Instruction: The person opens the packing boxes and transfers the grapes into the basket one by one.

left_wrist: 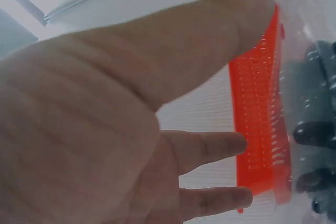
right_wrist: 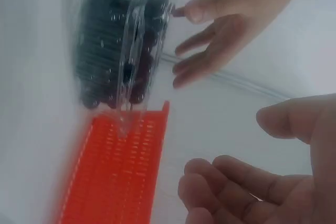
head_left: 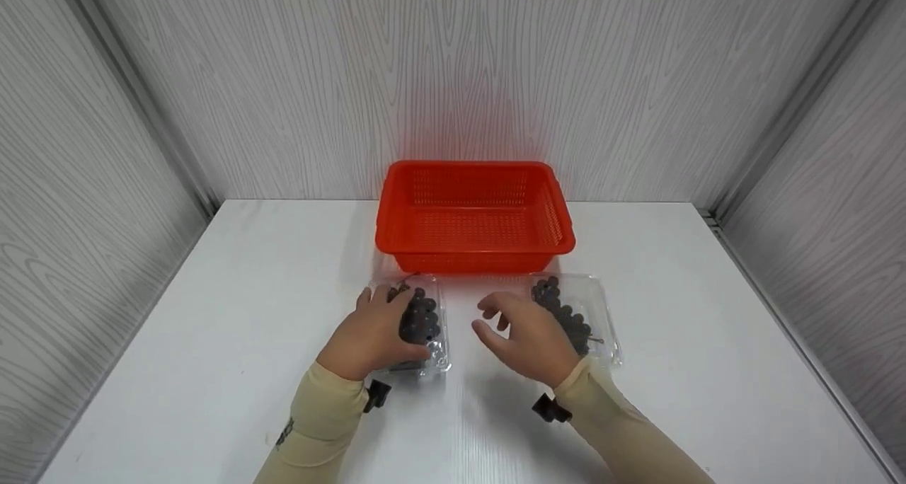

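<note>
Currently, the left box of grapes (head_left: 421,320) sits on the white bench (head_left: 248,293) just in front of the red basket (head_left: 474,263), toward its left end; clear plastic, dark fruit inside. Long axis of this box: near to far, roughly at right angles to the basket's longer side, which runs left to right.

Left hand (head_left: 371,335): over the same box, hiding much of its left side in the head view. Fingers spread, thumb well apart from them and pointing right across the near part. No grip visible; whether any fingertip or the thumb touches the plastic cannot be told.

Right hand (head_left: 527,332): in the air between the two boxes, fingers loosely bent, thumb apart, holding nothing. Key relation: the left box lies to its left across a strip of bench, so the left hand is plainly the nearer to it.

The right box of grapes (head_left: 580,318) lies just beside the right hand, on its right, in front of the basket's right end. Long axis appears near to far, slightly turned; its near left corner is hidden by hand and sleeve (head_left: 616,420).
</note>
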Tool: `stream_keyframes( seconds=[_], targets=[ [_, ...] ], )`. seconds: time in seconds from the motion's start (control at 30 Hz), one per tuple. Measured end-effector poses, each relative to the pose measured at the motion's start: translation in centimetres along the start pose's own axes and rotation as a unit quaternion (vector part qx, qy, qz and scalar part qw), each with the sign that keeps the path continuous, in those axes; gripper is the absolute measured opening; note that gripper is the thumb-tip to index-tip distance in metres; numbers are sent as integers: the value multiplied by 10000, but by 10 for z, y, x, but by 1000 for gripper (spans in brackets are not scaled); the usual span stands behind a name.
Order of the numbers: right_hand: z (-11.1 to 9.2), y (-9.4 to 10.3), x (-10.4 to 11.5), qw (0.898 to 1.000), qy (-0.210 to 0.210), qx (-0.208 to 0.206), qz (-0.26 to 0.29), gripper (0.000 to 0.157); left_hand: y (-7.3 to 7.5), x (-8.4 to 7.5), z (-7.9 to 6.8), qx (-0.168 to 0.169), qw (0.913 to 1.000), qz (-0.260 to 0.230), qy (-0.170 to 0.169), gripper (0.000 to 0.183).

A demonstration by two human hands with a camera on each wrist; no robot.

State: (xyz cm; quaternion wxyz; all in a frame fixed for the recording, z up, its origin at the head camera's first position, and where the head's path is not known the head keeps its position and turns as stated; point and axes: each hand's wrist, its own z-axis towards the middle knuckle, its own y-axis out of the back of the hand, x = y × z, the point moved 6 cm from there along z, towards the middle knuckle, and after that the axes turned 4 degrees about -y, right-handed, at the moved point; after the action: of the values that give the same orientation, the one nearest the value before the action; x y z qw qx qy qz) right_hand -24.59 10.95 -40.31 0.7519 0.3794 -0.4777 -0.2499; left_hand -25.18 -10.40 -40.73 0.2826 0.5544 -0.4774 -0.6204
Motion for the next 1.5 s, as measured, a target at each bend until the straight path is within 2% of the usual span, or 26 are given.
stream_keyframes(
  seconds=[0.1, 0.33, 0.47, 0.7, 0.93, 1.3, 1.5],
  targets=[
    [0, -13, 1, 9993, 95, 360, 18, 24, -6, -2, 0, 170, 9998, 116, -7, 90],
    [-2, -31, -7, 9935, 71, 1067, -384, 39, -10, -10, 2, 157, 9994, 285, -80, 87],
    [-4, -40, -10, 9887, 41, 1399, -541, 46, -13, -15, 1, 127, 9992, 292, -234, 86],
    [-3, -43, -10, 9887, 86, 1428, -442, 45, -16, -16, 3, 83, 9984, 413, -386, 87],
    [-4, -52, -9, 9880, 298, 1514, -33, 39, -14, -18, 3, -87, 9972, 503, -551, 85],
    [-3, -61, -11, 9844, 37, 1719, 364, 34, -18, -21, 3, -232, 9951, 638, -714, 84],
    [0, -66, -17, 9777, 13, 1992, 664, 34, -21, -22, 3, -338, 9939, 718, -770, 86]
  ],
)
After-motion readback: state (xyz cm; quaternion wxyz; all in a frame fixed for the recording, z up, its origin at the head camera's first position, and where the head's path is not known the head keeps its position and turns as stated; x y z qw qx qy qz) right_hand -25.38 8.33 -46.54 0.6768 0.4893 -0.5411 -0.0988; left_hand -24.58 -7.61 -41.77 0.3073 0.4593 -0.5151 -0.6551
